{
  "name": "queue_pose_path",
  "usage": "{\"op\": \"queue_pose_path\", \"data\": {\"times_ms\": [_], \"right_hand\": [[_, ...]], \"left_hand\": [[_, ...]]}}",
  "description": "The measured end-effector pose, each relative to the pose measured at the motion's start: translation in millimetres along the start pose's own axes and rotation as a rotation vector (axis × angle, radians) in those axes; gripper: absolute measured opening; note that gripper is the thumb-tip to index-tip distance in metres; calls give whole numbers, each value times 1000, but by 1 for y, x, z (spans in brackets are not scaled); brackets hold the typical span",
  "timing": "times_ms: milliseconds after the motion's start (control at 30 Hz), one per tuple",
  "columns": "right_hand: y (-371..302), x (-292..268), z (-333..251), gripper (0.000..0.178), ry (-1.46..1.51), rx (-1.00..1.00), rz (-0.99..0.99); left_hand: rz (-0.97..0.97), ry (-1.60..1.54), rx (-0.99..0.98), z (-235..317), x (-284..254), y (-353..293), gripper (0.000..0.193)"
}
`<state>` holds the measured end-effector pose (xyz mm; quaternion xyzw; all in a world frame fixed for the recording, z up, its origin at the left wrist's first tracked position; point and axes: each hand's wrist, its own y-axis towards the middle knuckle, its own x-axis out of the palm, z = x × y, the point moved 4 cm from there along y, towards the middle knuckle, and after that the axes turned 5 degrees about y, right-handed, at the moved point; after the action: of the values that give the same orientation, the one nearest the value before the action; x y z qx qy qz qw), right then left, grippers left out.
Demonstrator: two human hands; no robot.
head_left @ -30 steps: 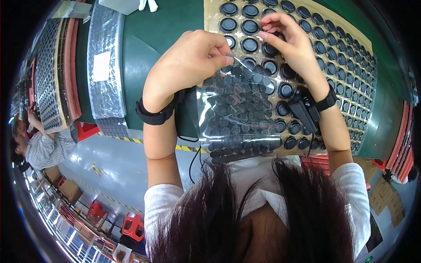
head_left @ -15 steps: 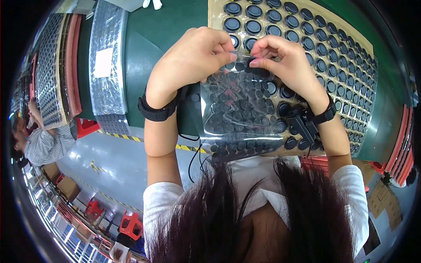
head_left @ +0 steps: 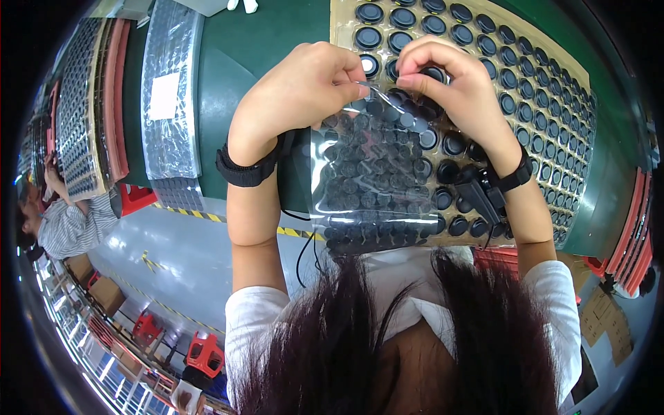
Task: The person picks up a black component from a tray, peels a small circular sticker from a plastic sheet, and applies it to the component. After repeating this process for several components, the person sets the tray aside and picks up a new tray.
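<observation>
My left hand (head_left: 304,86) pinches the top edge of a clear plastic sheet (head_left: 373,166) carrying rows of dark round stickers. The sheet hangs over the near left part of a tan board (head_left: 337,41) set with rows of black round caps (head_left: 368,38). To its right, my right hand (head_left: 453,79) is closed, thumb and forefinger bent toward each other over the caps. Whatever sits between those fingertips is too small or hidden to make out. Between the hands, the sheet's top edge curls up and shines. One cap near my left fingertips has a bright, pale centre.
A green table (head_left: 235,41) lies under the board. At left is a bagged stack of sheets (head_left: 173,90) with a white label; beyond it stand more loaded boards (head_left: 79,104). A co-worker in a striped shirt (head_left: 79,228) sits far left. Red stools (head_left: 206,354) stand on the floor.
My right hand has drawn away from the sheet's edge, slightly up and right over the caps. The sheet has shifted a little left, its top corner curling. My left hand keeps its pinch.
</observation>
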<state>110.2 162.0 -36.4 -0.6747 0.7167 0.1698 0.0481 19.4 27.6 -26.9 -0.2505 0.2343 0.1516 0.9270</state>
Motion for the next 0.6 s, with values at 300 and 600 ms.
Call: {"op": "queue_pose_path", "data": {"times_ms": [300,600], "right_hand": [[-7,9,9,14,59,243,25],[-4,5,4,7,-77,159,12]], "left_hand": [[55,2,0,-3,-4,0,13],[29,9,-32,-1,-5,0,13]]}}
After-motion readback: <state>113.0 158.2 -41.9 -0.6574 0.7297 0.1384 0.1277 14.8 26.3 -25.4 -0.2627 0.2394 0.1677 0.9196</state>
